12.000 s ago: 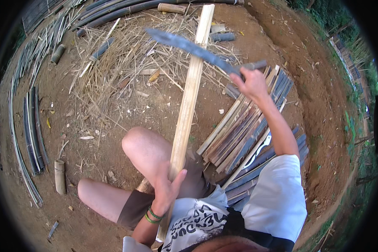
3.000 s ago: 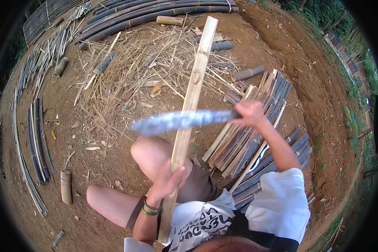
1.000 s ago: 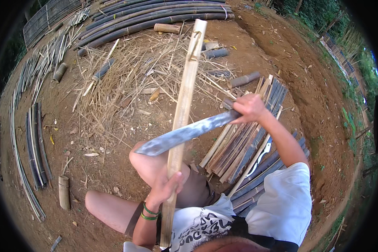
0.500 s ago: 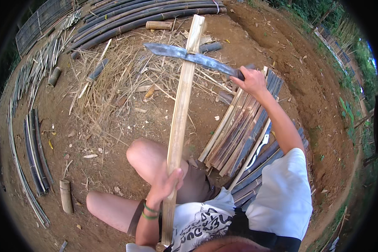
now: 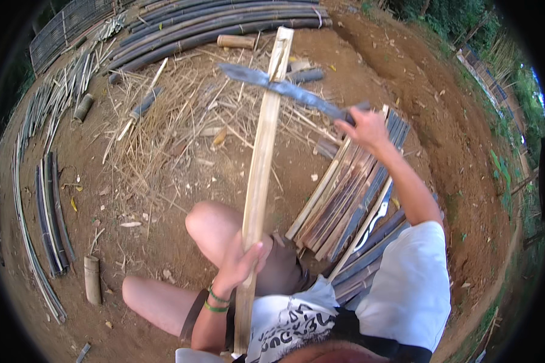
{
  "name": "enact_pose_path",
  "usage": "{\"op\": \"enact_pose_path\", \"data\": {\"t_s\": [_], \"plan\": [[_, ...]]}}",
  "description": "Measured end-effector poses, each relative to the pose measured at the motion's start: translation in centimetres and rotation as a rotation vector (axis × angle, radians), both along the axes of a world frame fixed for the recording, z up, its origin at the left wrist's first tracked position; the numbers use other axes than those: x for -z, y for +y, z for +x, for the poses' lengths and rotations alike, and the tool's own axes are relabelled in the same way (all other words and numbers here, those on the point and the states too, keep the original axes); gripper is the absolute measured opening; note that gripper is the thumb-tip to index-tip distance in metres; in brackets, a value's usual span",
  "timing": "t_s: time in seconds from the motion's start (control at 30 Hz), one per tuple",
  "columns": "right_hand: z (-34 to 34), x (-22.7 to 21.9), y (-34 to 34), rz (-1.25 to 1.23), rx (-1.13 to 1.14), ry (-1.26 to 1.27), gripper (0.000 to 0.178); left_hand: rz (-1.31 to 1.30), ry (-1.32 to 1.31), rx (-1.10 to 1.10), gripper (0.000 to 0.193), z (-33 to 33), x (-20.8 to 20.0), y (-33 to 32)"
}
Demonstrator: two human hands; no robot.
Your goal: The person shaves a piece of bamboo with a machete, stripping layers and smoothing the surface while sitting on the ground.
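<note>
Pale bamboo strip [image 5: 260, 163] extending away from the torso of a seated person, its near end beside the shirt [image 5: 287, 323]. The left hand [image 5: 239, 266] grasps its lower part near the thigh, a hold that presumably steadies the length while keeping the fingers well apart from the metal. The right hand [image 5: 369, 128] is clenched around the handle of a long knife [image 5: 306, 97], whose blade crosses the strip near its far end; contact cannot be confirmed. Held from the side, the blade lies across the grain. Split bamboo pieces [image 5: 345, 196] lie roughly parallel at the right, seemingly stacked within arm's reach.
</note>
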State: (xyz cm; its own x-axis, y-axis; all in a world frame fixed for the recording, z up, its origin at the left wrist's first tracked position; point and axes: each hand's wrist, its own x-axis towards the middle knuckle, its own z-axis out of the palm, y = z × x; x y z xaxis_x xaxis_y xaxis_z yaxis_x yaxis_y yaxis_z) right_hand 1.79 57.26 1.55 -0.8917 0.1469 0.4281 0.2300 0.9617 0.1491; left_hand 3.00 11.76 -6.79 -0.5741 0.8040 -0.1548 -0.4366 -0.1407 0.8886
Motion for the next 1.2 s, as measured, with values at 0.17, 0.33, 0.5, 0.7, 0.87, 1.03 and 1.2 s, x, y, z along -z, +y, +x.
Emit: {"op": "enact_pose_path", "data": {"t_s": [0.17, 0.33, 0.5, 0.7, 0.87, 1.03, 1.2], "plan": [[1.4, 1.2, -1.3, 0.142, -0.488, 0.002, 0.058, -0.008, 0.002, -0.010, 0.024, -0.2, 0.9, -0.4], [0.2, 0.0, 0.7, 0.008, -0.055, 0.091, 0.059, -0.074, -0.007, 0.059, 0.027, 0.0, 0.3, 0.1], [0.7, 0.9, -2.3, 0.003, -0.224, -0.001, 0.055, -0.020, -0.066, -0.035, 0.026, -0.2, 0.6, 0.2], [-0.7, 0.4, 3.6, -0.009, -0.007, 0.055, 0.052, -0.079, -0.054, 0.064, 0.027, 0.8, 0.3, -0.8], [0.2, -1.5, 3.3, -0.205, 0.165, 0.018, 0.058, -0.047, -0.043, 0.015, 0.028, 0.4, 0.6, -0.5], [2.1, 0.5, -2.1, 0.100, -0.298, -0.080, 0.058, -0.048, -0.123, -0.037, 0.025, 0.5, 1.0, 0.0], [0.4, 0.4, 1.0, 0.049, -0.202, -0.007, 0.058, -0.098, -0.008, -0.003, 0.021, 0.9, 0.3, -0.2]]}}
